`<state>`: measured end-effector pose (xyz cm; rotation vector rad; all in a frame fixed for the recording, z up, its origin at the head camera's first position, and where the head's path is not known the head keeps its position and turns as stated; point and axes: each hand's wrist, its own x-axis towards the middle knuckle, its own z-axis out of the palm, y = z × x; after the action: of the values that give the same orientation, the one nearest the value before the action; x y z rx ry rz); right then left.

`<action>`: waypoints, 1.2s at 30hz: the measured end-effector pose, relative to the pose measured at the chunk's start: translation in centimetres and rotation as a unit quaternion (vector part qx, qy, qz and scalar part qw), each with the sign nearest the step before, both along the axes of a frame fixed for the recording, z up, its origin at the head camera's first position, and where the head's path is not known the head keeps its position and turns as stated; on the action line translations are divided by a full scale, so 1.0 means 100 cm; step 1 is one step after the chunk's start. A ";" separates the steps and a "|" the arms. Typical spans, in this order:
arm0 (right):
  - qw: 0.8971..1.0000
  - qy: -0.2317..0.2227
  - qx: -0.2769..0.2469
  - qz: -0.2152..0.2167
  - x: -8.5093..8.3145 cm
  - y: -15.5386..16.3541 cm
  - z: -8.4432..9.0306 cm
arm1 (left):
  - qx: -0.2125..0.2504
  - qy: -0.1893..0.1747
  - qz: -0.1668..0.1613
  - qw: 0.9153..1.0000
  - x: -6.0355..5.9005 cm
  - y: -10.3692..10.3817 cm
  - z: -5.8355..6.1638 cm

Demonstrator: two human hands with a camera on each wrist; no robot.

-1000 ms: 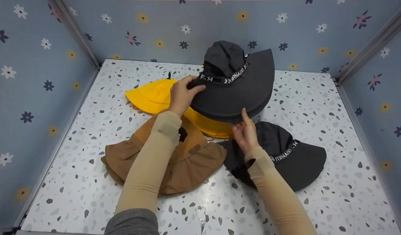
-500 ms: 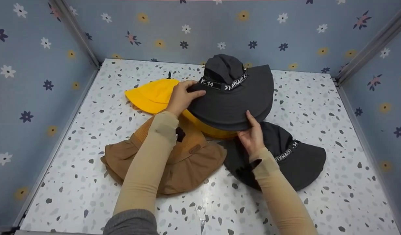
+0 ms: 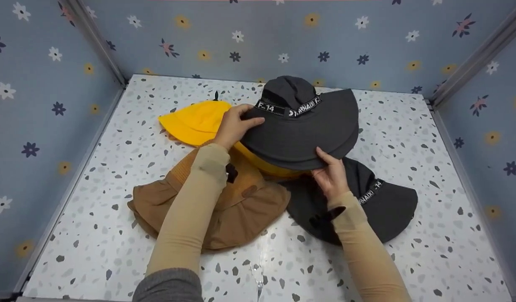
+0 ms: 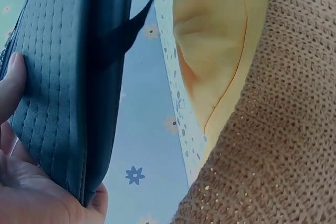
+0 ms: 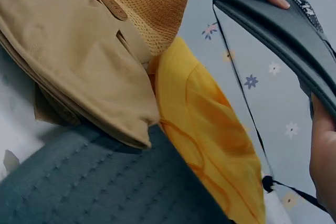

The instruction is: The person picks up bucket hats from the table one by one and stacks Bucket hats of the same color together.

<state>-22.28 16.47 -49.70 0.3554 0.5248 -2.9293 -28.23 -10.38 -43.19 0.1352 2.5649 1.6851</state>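
Both hands grip the folded dark hat by its brim: left hand pinching the left edge, right hand the near edge. It now sits lower than before, just above the yellow hat.

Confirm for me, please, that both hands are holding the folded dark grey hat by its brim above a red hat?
Not quite: the hat beneath is yellow, not red, as the head view shows. Both the left hand and the right hand do hold the folded dark grey hat by its brim above the yellow hat.
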 end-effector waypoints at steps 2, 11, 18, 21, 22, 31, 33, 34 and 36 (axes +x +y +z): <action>1.000 0.011 0.016 -0.005 0.002 0.001 0.003 | 0.000 0.004 0.001 1.000 0.001 0.001 -0.001; 0.996 0.027 0.059 -0.058 0.007 -0.002 0.019 | -0.021 0.034 0.036 0.999 0.004 0.008 -0.003; 0.993 0.038 0.052 -0.101 0.008 -0.001 0.026 | 0.039 0.050 0.096 0.993 0.009 0.011 -0.011; 0.991 0.049 0.040 -0.120 0.008 -0.001 0.026 | 0.123 0.013 0.120 0.985 0.014 0.018 -0.013; 0.990 0.052 0.033 -0.124 0.008 -0.001 0.027 | 0.166 -0.004 0.123 0.978 0.016 0.020 -0.014; 0.987 0.038 0.011 -0.154 0.011 -0.006 0.026 | 0.455 -0.121 0.129 0.873 0.026 0.048 -0.024; 0.987 0.033 0.011 -0.156 0.012 -0.007 0.025 | 0.479 -0.132 0.130 0.858 0.028 0.054 -0.026; 0.987 0.030 0.013 -0.157 0.012 -0.007 0.025 | 0.490 -0.136 0.129 0.851 0.029 0.058 -0.027; 0.987 0.028 0.012 -0.160 0.011 -0.009 0.024 | 0.502 -0.145 0.130 0.843 0.030 0.064 -0.028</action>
<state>-21.18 15.60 -47.28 0.3931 0.5586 -3.2526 -25.18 -3.97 -46.02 -0.4032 1.2995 2.7050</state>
